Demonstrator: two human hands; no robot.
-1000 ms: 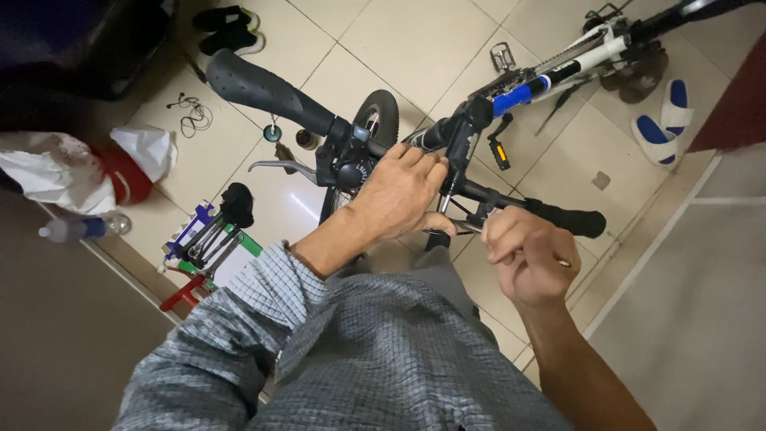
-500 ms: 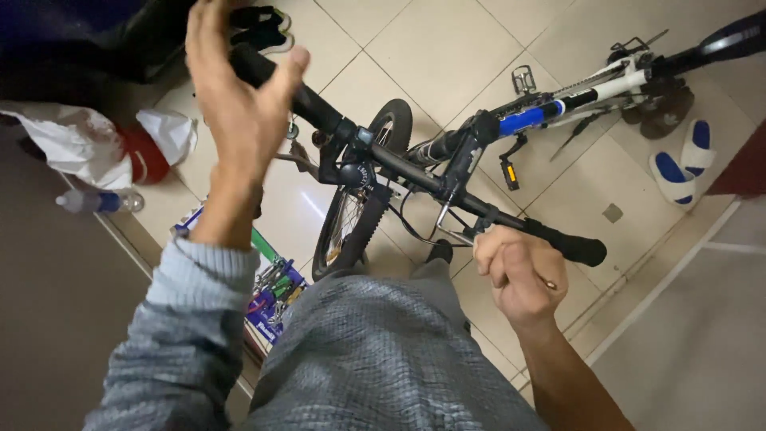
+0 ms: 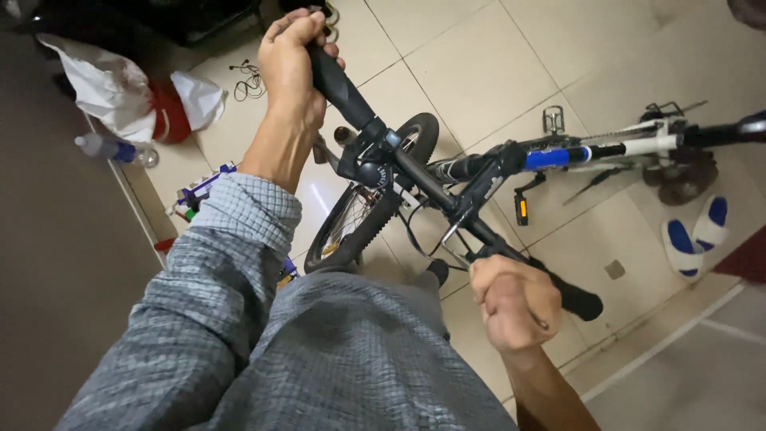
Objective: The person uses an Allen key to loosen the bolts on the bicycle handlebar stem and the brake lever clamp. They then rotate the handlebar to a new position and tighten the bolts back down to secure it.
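Note:
A black, white and blue bicycle [image 3: 558, 152] stands on the tiled floor below me, its front wheel [image 3: 367, 199] between my knees. My left hand [image 3: 294, 56] is closed around the black left handlebar grip [image 3: 339, 84] at the top of the view. My right hand [image 3: 515, 302] is a fist around the right end of the handlebar, with the end of the right grip [image 3: 578, 302] sticking out past it. The stem and cables sit between both hands.
A plastic bottle [image 3: 112, 149], white bags [image 3: 104, 80] and a red item lie at the left by a wall edge. A toy-like cluster of purple and green parts [image 3: 199, 195] sits under my left sleeve. Blue-and-white slippers [image 3: 694, 235] lie at the right.
My left hand left the handlebar centre, lifted open in the air, then came down and closed on the left grip. My right hand stayed on the right side of the bar.

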